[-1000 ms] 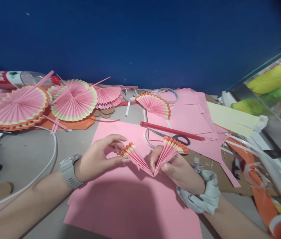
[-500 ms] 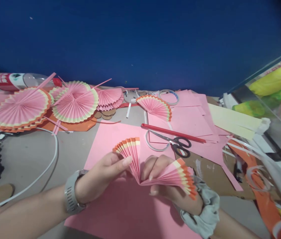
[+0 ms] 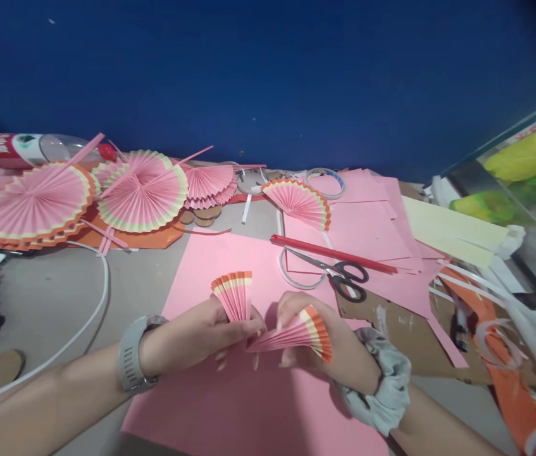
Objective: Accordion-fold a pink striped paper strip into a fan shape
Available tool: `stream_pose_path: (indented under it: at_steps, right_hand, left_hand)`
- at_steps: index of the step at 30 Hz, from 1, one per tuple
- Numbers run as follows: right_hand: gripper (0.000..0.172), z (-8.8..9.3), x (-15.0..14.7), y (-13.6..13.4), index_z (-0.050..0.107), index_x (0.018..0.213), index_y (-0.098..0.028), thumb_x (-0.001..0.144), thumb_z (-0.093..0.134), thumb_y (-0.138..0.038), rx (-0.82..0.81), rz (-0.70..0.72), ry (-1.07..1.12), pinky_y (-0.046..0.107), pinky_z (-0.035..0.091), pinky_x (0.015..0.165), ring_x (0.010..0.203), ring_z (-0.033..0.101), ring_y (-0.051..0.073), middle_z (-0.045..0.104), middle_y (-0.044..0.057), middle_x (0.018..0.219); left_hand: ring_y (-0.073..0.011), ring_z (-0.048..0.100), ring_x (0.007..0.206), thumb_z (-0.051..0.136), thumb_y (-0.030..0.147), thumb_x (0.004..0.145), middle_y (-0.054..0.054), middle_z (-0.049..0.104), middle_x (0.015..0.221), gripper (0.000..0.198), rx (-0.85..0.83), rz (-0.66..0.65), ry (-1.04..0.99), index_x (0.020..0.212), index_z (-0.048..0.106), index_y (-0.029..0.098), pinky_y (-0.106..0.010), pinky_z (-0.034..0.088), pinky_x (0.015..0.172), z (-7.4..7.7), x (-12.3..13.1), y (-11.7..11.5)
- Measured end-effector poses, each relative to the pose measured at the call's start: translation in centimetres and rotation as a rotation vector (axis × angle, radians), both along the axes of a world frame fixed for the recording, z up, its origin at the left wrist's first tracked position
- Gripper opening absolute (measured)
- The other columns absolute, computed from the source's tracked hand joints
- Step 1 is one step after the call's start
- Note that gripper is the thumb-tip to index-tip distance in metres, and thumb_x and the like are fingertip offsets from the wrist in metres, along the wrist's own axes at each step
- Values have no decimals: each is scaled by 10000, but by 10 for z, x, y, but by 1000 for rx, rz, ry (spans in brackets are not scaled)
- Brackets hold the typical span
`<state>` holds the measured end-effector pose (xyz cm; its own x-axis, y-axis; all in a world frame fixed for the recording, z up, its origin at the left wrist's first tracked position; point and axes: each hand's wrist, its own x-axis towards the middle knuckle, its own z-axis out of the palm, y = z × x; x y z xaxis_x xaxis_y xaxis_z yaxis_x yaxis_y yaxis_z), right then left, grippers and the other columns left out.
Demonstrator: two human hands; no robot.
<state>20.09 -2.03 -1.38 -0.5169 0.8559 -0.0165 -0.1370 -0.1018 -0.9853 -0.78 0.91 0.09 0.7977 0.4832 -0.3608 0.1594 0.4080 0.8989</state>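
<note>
A pleated paper fan (image 3: 235, 297), pink with a yellow and orange border, is bent into a V between my hands. My left hand (image 3: 218, 332) pinches its left half low, near the fold. Around the right half my right hand (image 3: 312, 335) closes, thumb and fingers pressing the pleats together. Part of the fan and some fingertips are hidden behind the hands. Beneath lies a large pink sheet (image 3: 249, 411). Just beyond my right hand are scissors (image 3: 343, 275) with black handles, a red stick (image 3: 334, 253) and a roll of tape (image 3: 291, 278).
Finished-looking round paper fans (image 3: 142, 196) lie at the back left before a plastic bottle (image 3: 35, 149). Another half fan (image 3: 299, 201) rests on stacked pink paper (image 3: 367, 218). A white cable (image 3: 104, 285) curves at left; cardboard (image 3: 419, 342) and orange strips (image 3: 509, 386) lie at right.
Both halves of the fan have been squeezed narrower, and their pleats sit closer together. My left hand has slid towards the fold, and my right hand now covers more of its half.
</note>
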Motion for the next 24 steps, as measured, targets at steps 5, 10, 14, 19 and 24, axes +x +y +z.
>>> stream_pose_path:
  at_steps: [5, 10, 14, 19, 24]
  right_hand:
    - [281, 3, 9, 4, 558, 865, -240, 667, 711, -111, 242, -154, -161, 257, 450, 631, 717, 526, 128, 538, -9, 767]
    - [217, 0, 12, 5, 580, 862, -230, 708, 689, -126, 262, -148, -168, 312, 475, 678, 720, 563, 151, 583, 4, 752]
    - [178, -2, 13, 4, 595, 858, -224, 732, 672, -126, 274, -166, -239, 295, 488, 666, 714, 590, 150, 610, 5, 746]
    - [143, -3, 8, 4, 612, 869, -239, 767, 634, -143, 437, -217, -404, 290, 484, 682, 738, 605, 155, 640, 13, 772]
    - [187, -2, 4, 4, 607, 955, -248, 798, 589, -148, 539, -124, -436, 281, 486, 685, 765, 614, 153, 658, 18, 821]
  left_hand:
    - [-29, 408, 436, 419, 424, 897, 2, 581, 711, 313, -19, -11, 6, 766, 491, 149, -151, 367, 444, 1, -9, 8]
    - [-43, 424, 448, 417, 432, 896, -1, 569, 672, 350, 79, -6, 68, 764, 548, 134, -164, 371, 449, 6, -15, 15]
    - [-57, 456, 463, 432, 441, 886, -10, 592, 667, 367, 114, 53, 137, 742, 575, 136, -164, 395, 448, 2, -17, 16]
    - [-150, 629, 562, 375, 532, 878, -84, 650, 577, 565, 124, 347, 302, 622, 632, 100, -229, 503, 571, -7, -12, 10]
    - [-167, 657, 628, 315, 520, 905, -73, 685, 665, 537, 100, 429, 209, 804, 641, 105, -262, 524, 636, -3, -6, 8]
